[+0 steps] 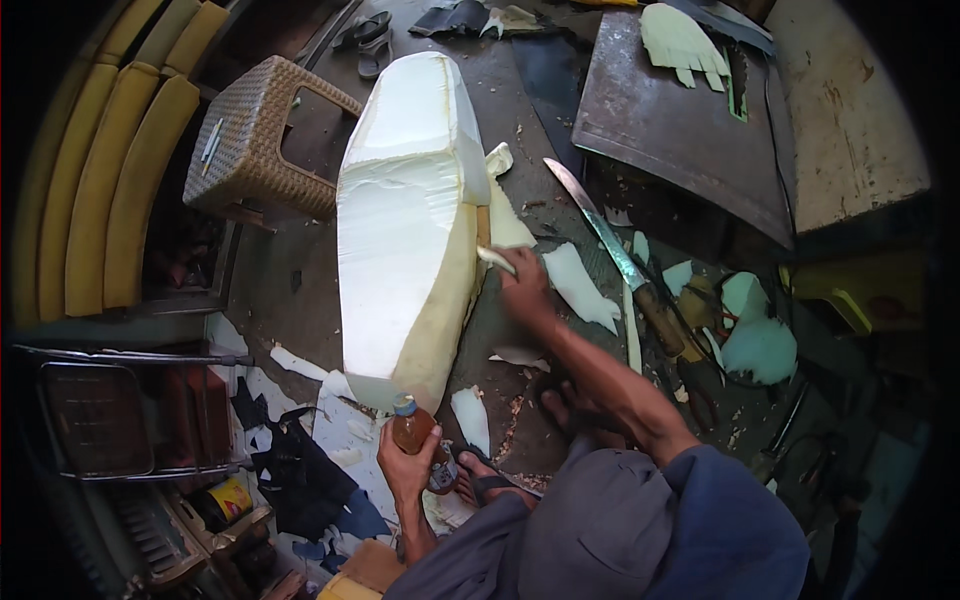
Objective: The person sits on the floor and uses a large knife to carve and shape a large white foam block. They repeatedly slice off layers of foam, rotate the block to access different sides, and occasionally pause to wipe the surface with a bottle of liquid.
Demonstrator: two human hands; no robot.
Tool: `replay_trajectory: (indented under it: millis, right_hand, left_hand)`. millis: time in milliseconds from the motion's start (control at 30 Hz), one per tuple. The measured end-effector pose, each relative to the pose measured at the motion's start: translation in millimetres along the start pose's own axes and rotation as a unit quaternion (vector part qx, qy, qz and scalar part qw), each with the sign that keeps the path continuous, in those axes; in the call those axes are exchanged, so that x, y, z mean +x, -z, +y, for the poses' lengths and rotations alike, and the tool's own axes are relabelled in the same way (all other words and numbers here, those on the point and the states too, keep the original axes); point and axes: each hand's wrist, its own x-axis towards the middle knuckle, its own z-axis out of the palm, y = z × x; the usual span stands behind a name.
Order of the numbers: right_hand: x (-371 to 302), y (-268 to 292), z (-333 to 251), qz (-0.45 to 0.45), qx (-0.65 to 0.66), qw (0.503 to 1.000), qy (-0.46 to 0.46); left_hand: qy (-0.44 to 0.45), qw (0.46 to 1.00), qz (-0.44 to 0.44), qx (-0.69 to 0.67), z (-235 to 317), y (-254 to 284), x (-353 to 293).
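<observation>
A large white and cream foam block [405, 245], shaped like a long motorcycle seat, lies lengthwise in front of me. My left hand [408, 462] is wrapped round a clear bottle [412, 428] of amber-brown liquid with a blue cap, close to the block's near end. At the block's right side is my right hand [527, 287], slightly blurred. Its fingers are closed on a small pale foam piece [496, 261], whose tip is at the block's side edge; whether it touches cannot be told.
A long knife [610, 232] with a wooden handle lies to the right, among foam scraps [582, 287]. Left of the block stands a woven-pattern stool [262, 140]. A dark metal sheet [680, 130] is at the far right. Dark fabric scraps [305, 470] lie near left.
</observation>
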Motion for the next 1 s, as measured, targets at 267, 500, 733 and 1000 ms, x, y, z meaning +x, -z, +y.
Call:
replay_trajectory:
  millis: [267,500,733,1000]
  right_hand:
    - [-70,-20,9,-0.109,-0.053,0.988,0.091]
    - [-27,-19,27,-0.009,-0.165,0.985,0.044]
    - [-95,9,-24,-0.237,0.039,0.971,-0.001]
    - [-39,51,-119,-0.414,0.059,0.895,0.158]
  left_hand:
    - [0.005,1.0,0.015,-0.009,-2,4,1]
    - [-0.039,0.998,-0.007,0.05,1,-2,-1]
    - [-0.025,0.996,0.029,0.075,29,0,-9]
    - [-0.04,0.994,0.032,0.093,36,-3,-11]
